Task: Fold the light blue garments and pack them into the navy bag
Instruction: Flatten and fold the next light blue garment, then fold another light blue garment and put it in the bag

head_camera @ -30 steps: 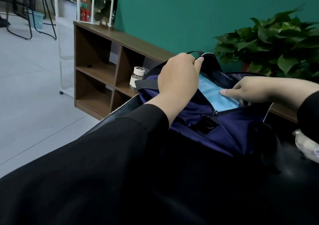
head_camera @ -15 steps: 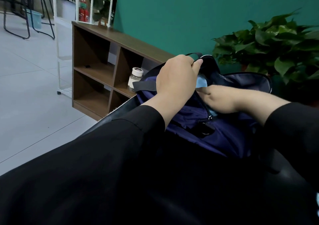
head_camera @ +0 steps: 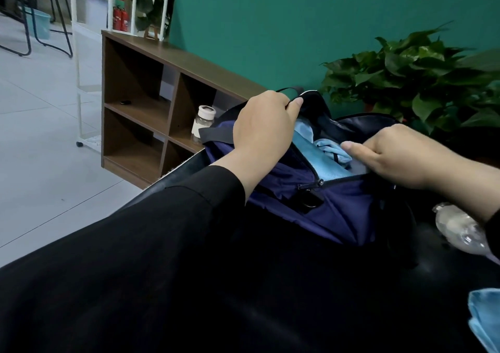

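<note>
The navy bag (head_camera: 341,212) lies unzipped on a black surface in the middle of the view. My left hand (head_camera: 263,129) grips the bag's top edge by its black strap and holds the opening apart. Light blue garments (head_camera: 322,158) show inside the opening, one flat and one bunched on top. My right hand (head_camera: 400,154) lies on the bunched cloth at the opening's right side, fingers curled and thumb pointing left; whether it grips the cloth I cannot tell. Another light blue garment (head_camera: 485,323) lies at the bottom right corner.
A clear plastic bottle (head_camera: 460,229) lies right of the bag. A brown cubby shelf (head_camera: 151,103) stands behind on the left, with a small white-capped jar (head_camera: 203,121) in one cubby. A leafy green plant (head_camera: 422,82) sits at the back right against the teal wall.
My right hand slid left across the bag's opening to my left hand, then pulled back right. The cloth inside now lies bunched. My left hand kept its grip.
</note>
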